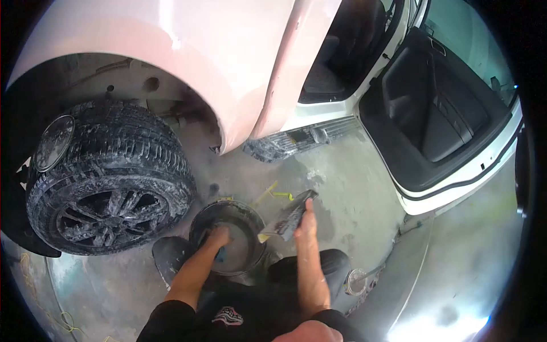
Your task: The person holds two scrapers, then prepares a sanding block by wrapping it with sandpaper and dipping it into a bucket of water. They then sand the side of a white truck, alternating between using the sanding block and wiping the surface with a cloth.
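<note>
My left hand (pixel 219 235) reaches down into a black bucket (pixel 196 219) of cloudy grey liquid. Its fingers are blurred and partly hidden, and I cannot make out what they hold. Close to that hand a bit of something blue (pixel 220 255) shows inside the bucket. To the right of the bucket, my right hand (pixel 307 222) is closed around the side of a long sanding block (pixel 285 221). The block is dark grey, smeared with pale residue, has a yellowish near end and is held tilted above the floor.
A dusty wheel (pixel 108 171) stands left of the bucket, with a round lid (pixel 55 143) on its tyre. Ahead are a pink-and-white car panel (pixel 222 45) and a side step (pixel 302 139). An open car door (pixel 439 108) is at right. A round tin (pixel 357 281) sits at lower right.
</note>
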Demonstrator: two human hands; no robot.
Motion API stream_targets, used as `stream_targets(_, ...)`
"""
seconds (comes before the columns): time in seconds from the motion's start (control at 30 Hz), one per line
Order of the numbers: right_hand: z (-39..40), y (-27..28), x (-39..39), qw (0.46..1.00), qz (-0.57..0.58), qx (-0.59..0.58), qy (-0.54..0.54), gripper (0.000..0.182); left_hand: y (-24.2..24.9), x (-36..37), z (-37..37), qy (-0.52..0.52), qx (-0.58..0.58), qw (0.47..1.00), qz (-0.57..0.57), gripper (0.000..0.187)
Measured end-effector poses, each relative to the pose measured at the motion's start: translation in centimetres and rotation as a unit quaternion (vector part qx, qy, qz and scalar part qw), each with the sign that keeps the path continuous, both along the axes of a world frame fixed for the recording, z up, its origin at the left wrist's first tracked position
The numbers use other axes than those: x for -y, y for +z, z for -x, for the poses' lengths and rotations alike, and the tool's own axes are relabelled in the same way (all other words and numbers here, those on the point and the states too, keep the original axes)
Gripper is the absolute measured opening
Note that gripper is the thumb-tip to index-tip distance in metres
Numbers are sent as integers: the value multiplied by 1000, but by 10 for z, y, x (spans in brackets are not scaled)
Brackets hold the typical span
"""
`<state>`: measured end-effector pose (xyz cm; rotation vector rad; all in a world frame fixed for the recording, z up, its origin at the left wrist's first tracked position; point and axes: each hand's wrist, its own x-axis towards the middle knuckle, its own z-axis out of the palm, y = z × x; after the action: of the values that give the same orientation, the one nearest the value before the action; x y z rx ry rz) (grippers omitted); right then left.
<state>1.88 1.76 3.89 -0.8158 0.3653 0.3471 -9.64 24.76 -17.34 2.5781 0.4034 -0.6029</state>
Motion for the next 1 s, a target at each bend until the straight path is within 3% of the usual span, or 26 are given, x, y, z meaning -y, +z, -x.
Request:
stream_targets(0.1, -2, 24, 30, 995, 57, 74, 25, 41, 4, 5, -11, 60, 124, 989, 46, 55)
stream_targets(0.23, -9, 58, 28, 987, 66, 129, 64, 37, 6, 11, -19, 70, 168, 977, 107, 50)
stream_targets(0.27, -14, 58, 27, 983, 78, 150, 71, 36, 1, 14, -20, 56, 127, 984, 115, 48)
stream_targets(0.33, -35, 30, 29, 986, 97, 117, 63, 53, -8, 24, -21, 31, 44, 990, 128, 45)
stream_targets(0.4, -51, 13, 10, 986, 130, 78, 61, 66, -122, 28, -10, -77, 119, 987, 72, 46)
stream_targets(0.43, -60, 23, 1, 977, 139, 92, 133, 82, -97, 33, -3, -80, 84, 986, 120, 43)
stream_targets(0.47, -77, 22, -7, 965, 175, 98, 169, 84, -69, 41, 4, -80, 48, 981, 170, 40)
stream_targets(0.53, -115, 14, -17, 933, 251, 101, 239, 86, -131, 43, 9, -182, 38, 970, 156, 41)
stream_targets(0.57, -123, 27, -22, 924, 269, 136, 236, 86, -175, 48, 24, -133, 20, 961, 244, 43)
stream_targets(0.63, -151, 3, -18, 918, 252, 144, 270, 85, -233, 39, 29, -34, -13, 916, 399, 49)
stream_targets(0.7, -171, -21, -13, 910, 222, 158, 314, 84, -226, 35, 23, 51, -74, 907, 412, 51)
stream_targets(0.8, -191, -30, -9, 850, 274, 93, 439, 77, -194, 39, 1, 157, -134, 893, 401, 55)
stream_targets(0.93, -215, -53, -32, 676, 231, 306, 629, 76, -179, 43, -13, 278, -136, 860, 406, 61)
stream_targets(1.0, -220, -42, -51, 631, 150, 325, 689, 73, -172, 45, -20, 347, -112, 833, 417, 64)
